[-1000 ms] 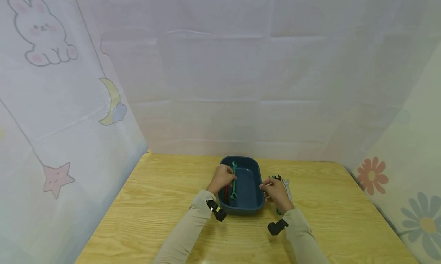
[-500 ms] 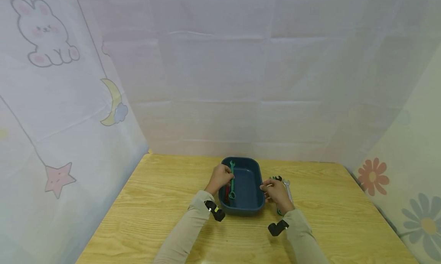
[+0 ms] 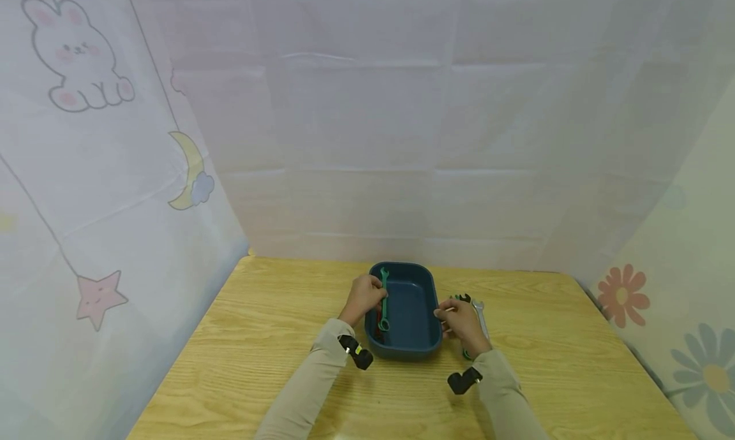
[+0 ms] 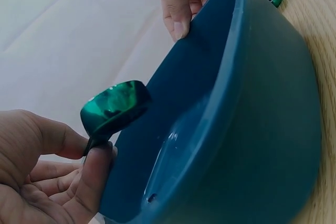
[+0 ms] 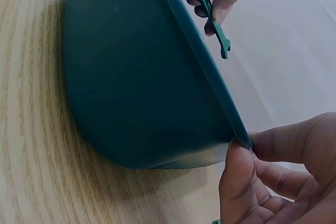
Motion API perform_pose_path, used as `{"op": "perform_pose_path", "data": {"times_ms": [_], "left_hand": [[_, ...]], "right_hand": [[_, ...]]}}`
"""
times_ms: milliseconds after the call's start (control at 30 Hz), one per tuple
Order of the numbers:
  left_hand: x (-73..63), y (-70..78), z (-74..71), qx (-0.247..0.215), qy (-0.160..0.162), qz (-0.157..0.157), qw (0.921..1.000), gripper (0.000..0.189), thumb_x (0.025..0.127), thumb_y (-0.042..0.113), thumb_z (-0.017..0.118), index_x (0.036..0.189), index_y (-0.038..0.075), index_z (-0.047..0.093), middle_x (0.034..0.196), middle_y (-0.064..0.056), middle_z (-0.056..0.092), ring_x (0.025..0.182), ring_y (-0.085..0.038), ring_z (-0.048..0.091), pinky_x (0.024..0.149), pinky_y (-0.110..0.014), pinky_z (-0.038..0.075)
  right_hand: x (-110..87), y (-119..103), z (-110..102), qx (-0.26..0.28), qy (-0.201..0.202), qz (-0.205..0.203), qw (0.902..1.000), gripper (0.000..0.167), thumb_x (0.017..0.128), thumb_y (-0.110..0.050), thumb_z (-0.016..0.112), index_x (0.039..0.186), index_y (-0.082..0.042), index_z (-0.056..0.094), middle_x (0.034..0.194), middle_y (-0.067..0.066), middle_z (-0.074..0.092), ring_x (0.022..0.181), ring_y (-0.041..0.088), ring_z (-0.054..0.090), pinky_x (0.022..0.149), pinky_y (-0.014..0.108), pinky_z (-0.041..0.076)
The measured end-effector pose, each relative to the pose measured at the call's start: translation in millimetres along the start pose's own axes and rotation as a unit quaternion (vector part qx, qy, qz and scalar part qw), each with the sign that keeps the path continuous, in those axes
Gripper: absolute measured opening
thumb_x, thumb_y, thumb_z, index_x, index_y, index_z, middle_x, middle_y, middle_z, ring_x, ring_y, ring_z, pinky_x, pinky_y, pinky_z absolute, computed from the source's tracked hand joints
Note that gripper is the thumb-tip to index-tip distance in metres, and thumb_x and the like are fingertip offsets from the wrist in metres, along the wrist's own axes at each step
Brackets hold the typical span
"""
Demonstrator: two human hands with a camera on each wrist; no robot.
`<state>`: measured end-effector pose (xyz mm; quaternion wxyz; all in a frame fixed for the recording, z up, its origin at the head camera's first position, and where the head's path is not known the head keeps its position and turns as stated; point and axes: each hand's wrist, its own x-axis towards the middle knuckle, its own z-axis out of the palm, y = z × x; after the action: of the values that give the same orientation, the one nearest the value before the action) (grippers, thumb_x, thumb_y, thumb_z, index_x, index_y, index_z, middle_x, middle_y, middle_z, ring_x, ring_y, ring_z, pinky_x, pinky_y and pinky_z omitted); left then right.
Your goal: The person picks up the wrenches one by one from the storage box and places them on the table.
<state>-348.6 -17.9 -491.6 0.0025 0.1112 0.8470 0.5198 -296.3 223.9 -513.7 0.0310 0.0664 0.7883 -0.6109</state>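
My left hand (image 3: pixel 366 296) pinches a green combination wrench (image 3: pixel 385 309) between thumb and fingers, over the left side of a dark blue rectangular box (image 3: pixel 408 354). In the left wrist view the ring end of that wrench (image 4: pixel 113 108) is raised above the box rim; the right wrist view shows its open end (image 5: pixel 224 48). A red tool (image 3: pixel 379 320) lies in the box along its left wall, partly hidden by the green wrench and my hand. With thumb and fingers, my right hand (image 3: pixel 462 322) pinches the right rim of the box.
Right of the box, partly under my right hand, lie a silver wrench (image 3: pixel 480 314), a black-ended wrench (image 3: pixel 464 297) and a green ring end (image 3: pixel 467 354). They rest on a wooden table (image 3: pixel 275 338). A pale printed cloth (image 3: pixel 356 204) hangs behind and at both sides.
My left hand and the green wrench have shifted a little to the left, toward the box's left wall. The right hand keeps its hold on the rim.
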Motion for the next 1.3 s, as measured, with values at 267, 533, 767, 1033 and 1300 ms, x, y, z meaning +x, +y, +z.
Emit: {"op": "perform_pose_path", "data": {"times_ms": [267,533,767,1033,1300], "left_hand": [[-0.5,-1.2,-5.4,-0.009,0.014,0.006,0.9998,0.025,0.09,-0.002,0.065,0.111,-0.016,0.067,0.079,-0.018,0.073,0.05,-0.017,0.065,0.054,-0.03,0.058],[0.1,-3.9,-7.2,-0.027,0.028,-0.011,0.9992,0.026,0.09,0.0,0.066,0.112,-0.014,0.068,0.081,-0.018,0.073,0.052,-0.018,0.066,0.055,-0.031,0.059],[0.0,-6.1,-10.9,-0.028,0.029,-0.016,0.999,0.024,0.089,-0.001,0.063,0.108,-0.014,0.069,0.081,-0.024,0.071,0.049,-0.015,0.062,0.052,-0.03,0.057],[0.4,-5.5,-18.4,-0.035,0.033,-0.02,0.9987,0.029,0.088,0.0,0.062,0.112,-0.015,0.067,0.086,-0.029,0.071,0.047,-0.014,0.061,0.052,-0.03,0.057],[4.1,-8.1,-23.1,-0.039,0.04,-0.024,0.9981,0.024,0.088,0.0,0.062,0.106,-0.013,0.07,0.085,-0.025,0.072,0.048,-0.014,0.062,0.053,-0.034,0.059]], "right_hand": [[0.6,0.8,0.3,-0.003,0.0,0.001,1.0,0.02,0.097,-0.006,0.063,0.113,0.006,0.061,0.085,0.015,0.06,0.059,0.018,0.056,0.056,0.039,0.055],[0.2,-0.4,0.0,-0.003,-0.002,-0.002,1.0,0.022,0.098,-0.006,0.062,0.115,0.008,0.06,0.087,0.018,0.06,0.059,0.018,0.056,0.055,0.038,0.055],[1.2,0.3,-0.3,0.0,-0.004,-0.001,1.0,0.023,0.098,-0.006,0.062,0.116,0.009,0.06,0.087,0.017,0.06,0.059,0.017,0.056,0.055,0.037,0.055],[3.1,1.9,-1.5,0.003,-0.005,-0.003,1.0,0.023,0.098,-0.006,0.062,0.115,0.009,0.06,0.084,0.013,0.059,0.059,0.018,0.056,0.054,0.036,0.054],[2.1,0.5,-1.1,-0.001,-0.005,0.002,1.0,0.023,0.098,-0.007,0.062,0.116,0.008,0.06,0.085,0.014,0.059,0.059,0.018,0.056,0.054,0.037,0.054]]}}
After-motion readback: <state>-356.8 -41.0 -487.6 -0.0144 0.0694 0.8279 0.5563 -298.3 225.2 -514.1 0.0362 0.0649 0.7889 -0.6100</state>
